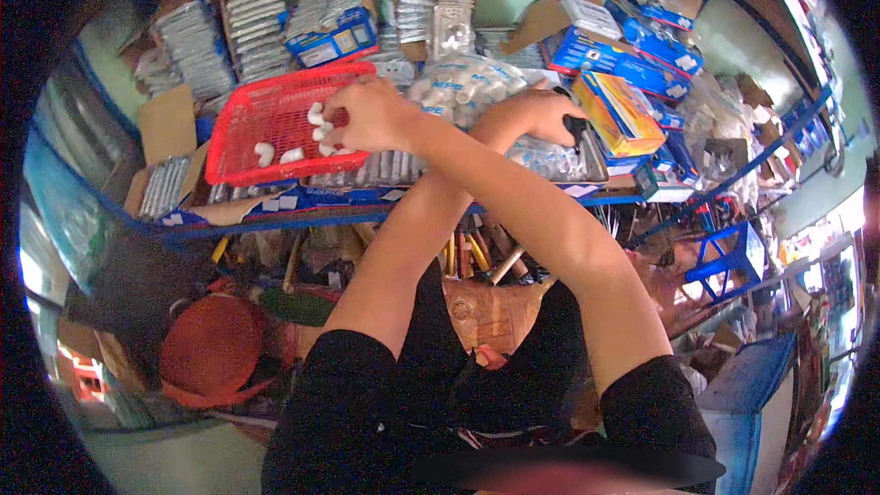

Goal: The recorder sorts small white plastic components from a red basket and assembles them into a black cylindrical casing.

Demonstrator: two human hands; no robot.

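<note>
My forearms cross over the shelf. My right hand reaches to the left, over the red plastic basket, its fingers bent around small white pipe fittings. A white elbow fitting and another short white piece lie on the basket's mesh bottom. My left hand is on the right, beneath the crossing right arm, curled at a small black object whose kind I cannot make out. Beside its wrist sits a clear plastic bag of white fittings.
Open boxes of wrapped flat pieces stand along the back wall. Right of my left hand is a yellow-orange box near blue boxes. The shelf's blue front edge runs across. Below hang tool handles; a round orange-red container stands lower left.
</note>
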